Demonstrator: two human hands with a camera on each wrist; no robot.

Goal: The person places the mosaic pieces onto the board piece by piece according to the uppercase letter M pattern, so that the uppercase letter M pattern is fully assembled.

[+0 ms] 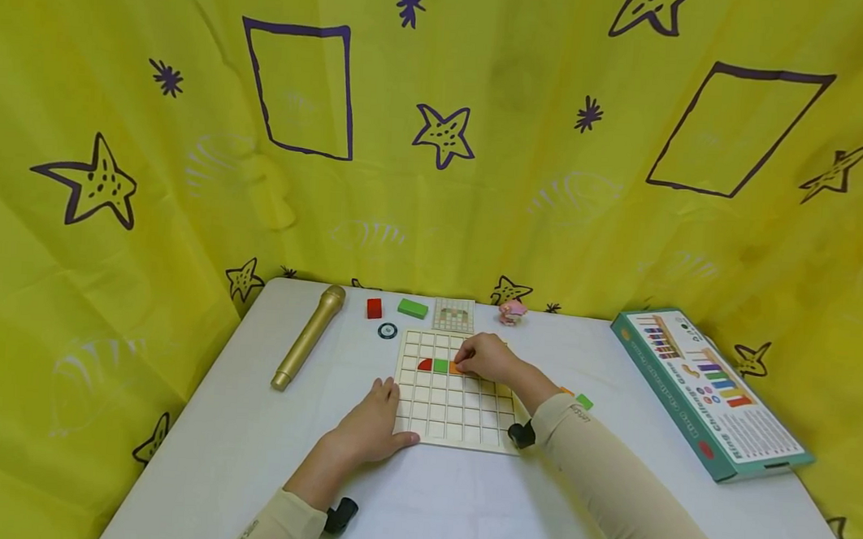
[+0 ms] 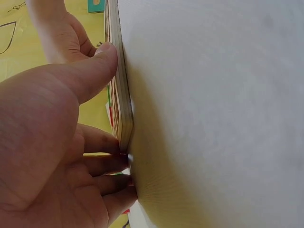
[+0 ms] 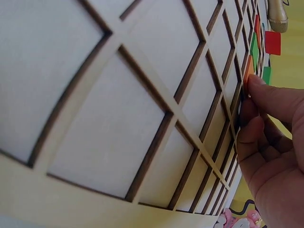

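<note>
A pale wooden grid board [image 1: 454, 405] lies on the white table [image 1: 463, 507]. In its second row sit a red quarter-round piece [image 1: 424, 364], a green square [image 1: 440, 365] and an orange piece [image 1: 455, 368]. My right hand [image 1: 485, 359] pinches the orange piece [image 3: 248, 76] with its fingertips [image 3: 259, 90] over the board's cells [image 3: 109, 137]. My left hand [image 1: 374, 425] lies at the board's left edge [image 2: 124, 114], thumb [image 2: 90, 76] pressed against the board and fingers [image 2: 107, 166] straight on the table.
Behind the board lie a gold microphone [image 1: 309, 336], a red block [image 1: 374, 308], a green block [image 1: 412, 308], a small round disc [image 1: 387, 331], a pattern card [image 1: 454, 314] and a pink figure [image 1: 512, 310]. A teal game box [image 1: 711, 390] lies right; loose pieces [image 1: 583, 401] sit beside my right forearm.
</note>
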